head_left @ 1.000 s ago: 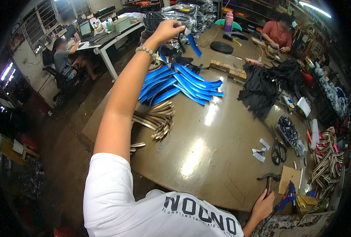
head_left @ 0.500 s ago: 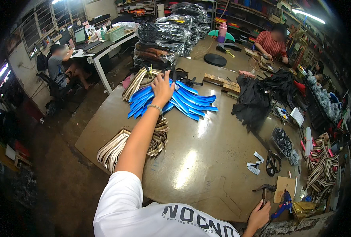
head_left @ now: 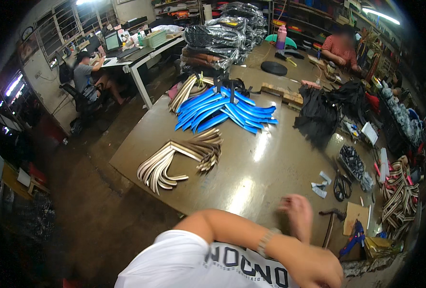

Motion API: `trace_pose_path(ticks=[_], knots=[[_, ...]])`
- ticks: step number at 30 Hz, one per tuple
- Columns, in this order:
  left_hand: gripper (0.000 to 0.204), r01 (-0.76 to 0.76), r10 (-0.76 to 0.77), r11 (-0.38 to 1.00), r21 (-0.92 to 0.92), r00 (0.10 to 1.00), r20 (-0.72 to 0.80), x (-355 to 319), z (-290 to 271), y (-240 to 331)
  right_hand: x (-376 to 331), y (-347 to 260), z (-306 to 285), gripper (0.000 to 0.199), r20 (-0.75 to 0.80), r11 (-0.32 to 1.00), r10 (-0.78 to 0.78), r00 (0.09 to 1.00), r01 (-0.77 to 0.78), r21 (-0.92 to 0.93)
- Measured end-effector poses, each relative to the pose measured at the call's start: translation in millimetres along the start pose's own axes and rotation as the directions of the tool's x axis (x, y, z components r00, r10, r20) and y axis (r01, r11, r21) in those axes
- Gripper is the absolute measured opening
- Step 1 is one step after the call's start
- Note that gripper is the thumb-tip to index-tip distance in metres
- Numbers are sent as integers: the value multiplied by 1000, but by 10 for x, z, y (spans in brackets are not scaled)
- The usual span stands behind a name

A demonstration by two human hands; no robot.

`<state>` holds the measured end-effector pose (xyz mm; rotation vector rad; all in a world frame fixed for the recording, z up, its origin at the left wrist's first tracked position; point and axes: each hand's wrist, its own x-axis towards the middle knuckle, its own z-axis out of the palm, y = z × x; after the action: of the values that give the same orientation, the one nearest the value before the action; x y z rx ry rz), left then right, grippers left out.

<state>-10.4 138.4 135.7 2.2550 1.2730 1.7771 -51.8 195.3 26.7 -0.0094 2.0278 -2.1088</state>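
My left arm crosses low in front of my white shirt, a bracelet on its wrist, and my left hand (head_left: pixel 316 266) hangs over the table's near edge with its back toward me; its fingers are hidden. Just above it my right hand (head_left: pixel 297 216) is blurred, fingers apart, with nothing visible in it. A hammer (head_left: pixel 330 225) lies right beside that hand on the brown table (head_left: pixel 251 182). Far across the table lie a fan of blue curved strips (head_left: pixel 227 108) and a bundle of tan curved strips (head_left: pixel 179 156).
Black scissors (head_left: pixel 340 185), a blue-handled tool (head_left: pixel 354 237), a cardboard piece (head_left: pixel 356 216) and striped straps (head_left: pixel 400 197) crowd the right edge. A black fabric heap (head_left: pixel 318 115) and wrapped black bundles (head_left: pixel 213 38) sit farther back. One person sits at a desk (head_left: pixel 86 77), another at the far table (head_left: pixel 340 45).
My left arm has pulled back from the blue strips and folded across my chest. My right hand has lifted from the table's near edge beside the hammer.
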Motion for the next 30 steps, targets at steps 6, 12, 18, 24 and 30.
trace_pose_path(ticks=[6, 12, 18, 24, 30], knots=[[24, 43, -86, 822, -568, 995, -49, 451, 946, -42, 271, -87, 1339, 38, 980, 997, -50, 191, 67, 38], [26, 103, -205, 862, -497, 966, -156, 205, 1317, -228, -4, -255, 1383, 35, 950, 943, 13, 312, 312, -115], [26, 142, -237, 903, -406, 952, -195, 10, 1415, -323, -94, -266, 1282, 34, 878, 850, -200, 434, 522, -64], [28, 125, -217, 898, -422, 960, -177, 11, 1452, -421, -101, -314, 1197, 33, 859, 862, -89, 504, 471, -187], [33, 194, -268, 890, -413, 955, -130, 3, 1404, -452, -51, -325, 1191, 36, 839, 798, -278, 468, 599, -70]])
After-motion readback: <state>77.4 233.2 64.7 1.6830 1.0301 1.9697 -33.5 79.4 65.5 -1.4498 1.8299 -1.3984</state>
